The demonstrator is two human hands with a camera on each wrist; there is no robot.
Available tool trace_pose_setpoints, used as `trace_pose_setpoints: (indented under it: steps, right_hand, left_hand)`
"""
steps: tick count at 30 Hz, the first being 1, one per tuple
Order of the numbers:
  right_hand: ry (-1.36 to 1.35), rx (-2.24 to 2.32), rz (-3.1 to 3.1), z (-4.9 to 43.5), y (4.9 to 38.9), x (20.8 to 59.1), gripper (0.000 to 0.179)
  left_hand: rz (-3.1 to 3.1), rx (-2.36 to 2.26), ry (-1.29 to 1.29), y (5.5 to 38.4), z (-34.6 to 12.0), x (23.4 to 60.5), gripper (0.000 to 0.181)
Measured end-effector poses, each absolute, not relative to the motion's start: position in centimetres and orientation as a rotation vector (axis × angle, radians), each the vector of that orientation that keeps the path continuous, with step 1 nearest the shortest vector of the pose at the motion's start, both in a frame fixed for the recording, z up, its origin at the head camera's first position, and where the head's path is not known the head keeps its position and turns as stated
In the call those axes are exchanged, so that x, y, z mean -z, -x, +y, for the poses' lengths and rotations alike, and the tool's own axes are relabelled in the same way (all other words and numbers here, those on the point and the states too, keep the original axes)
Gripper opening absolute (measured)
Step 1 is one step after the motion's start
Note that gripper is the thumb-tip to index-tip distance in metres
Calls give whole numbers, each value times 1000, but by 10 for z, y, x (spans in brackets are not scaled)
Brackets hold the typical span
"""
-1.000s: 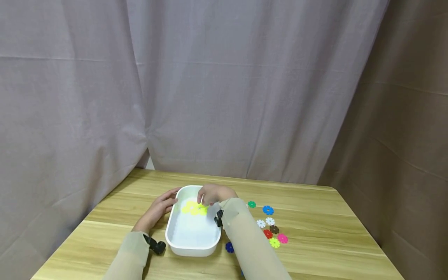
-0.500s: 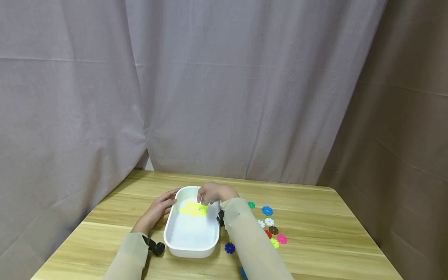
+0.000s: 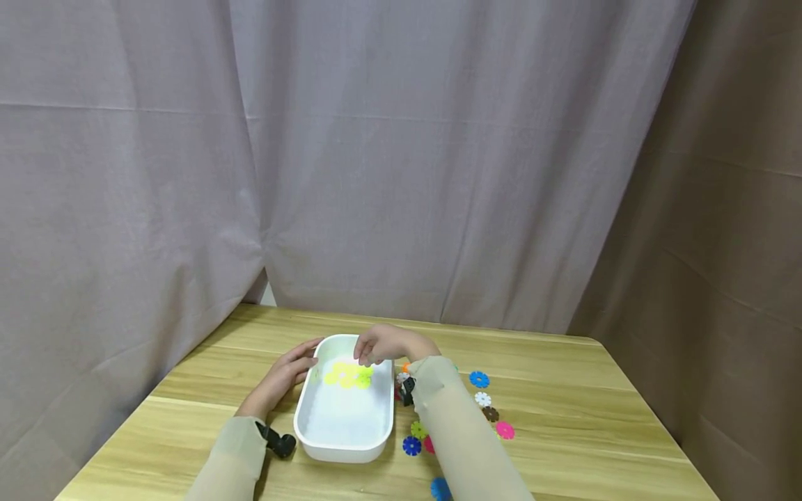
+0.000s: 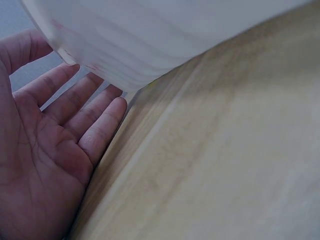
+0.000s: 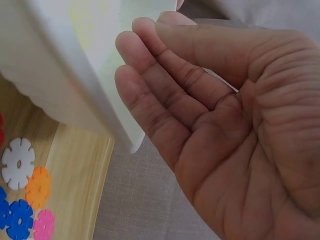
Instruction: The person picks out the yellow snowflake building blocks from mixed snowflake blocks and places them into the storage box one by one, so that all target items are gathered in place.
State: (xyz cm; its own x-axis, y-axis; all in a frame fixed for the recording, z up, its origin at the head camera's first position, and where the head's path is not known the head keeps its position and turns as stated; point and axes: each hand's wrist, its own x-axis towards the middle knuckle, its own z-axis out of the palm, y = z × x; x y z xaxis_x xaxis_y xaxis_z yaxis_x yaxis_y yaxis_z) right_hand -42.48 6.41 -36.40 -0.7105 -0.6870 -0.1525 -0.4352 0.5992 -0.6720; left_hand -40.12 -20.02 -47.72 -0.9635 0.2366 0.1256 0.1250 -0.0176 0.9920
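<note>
A white rectangular tub point(image 3: 341, 452) stands on the wooden table, with several yellow flower-shaped plastic discs point(image 3: 347, 380) grouped at its far end. My left hand point(image 3: 285, 374) rests at the tub's left side. In the left wrist view its fingers point(image 4: 102, 127) reach loosely to the tub's outer wall, and the thumb passes behind the rim. Over the far right rim of the tub is my right hand point(image 3: 388, 343), fingers pointing down above the yellow discs. The right wrist view shows those fingers point(image 5: 150, 110) loosely bent, thumb near the index finger, nothing visible between them.
Loose notched discs lie right of the tub, among them a dark blue disc point(image 3: 411, 445), a light blue disc point(image 3: 441, 488), a white disc point(image 3: 482, 399) and a pink disc point(image 3: 505, 429). My right sleeve point(image 3: 470, 431) covers part of this spread. Grey curtains point(image 3: 401, 174) hang behind the table.
My right hand has lifted from low among the yellow discs and shifted slightly right. Its forearm has moved right too, uncovering discs beside the tub. The left hand stays at the tub.
</note>
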Motion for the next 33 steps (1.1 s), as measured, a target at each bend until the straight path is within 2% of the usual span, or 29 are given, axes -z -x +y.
trace_pose_setpoints:
  steps: [9, 19, 33]
  right_hand:
    - [907, 923, 2400, 72, 424, 363, 19]
    - [982, 978, 2338, 80, 424, 362, 27]
    - [1049, 967, 2393, 101, 415, 363, 17]
  left_hand:
    - [2146, -2146, -409, 401, -201, 476, 54]
    - [2139, -2156, -399, 403, -201, 477, 52]
    - [2139, -2167, -390, 404, -201, 477, 53]
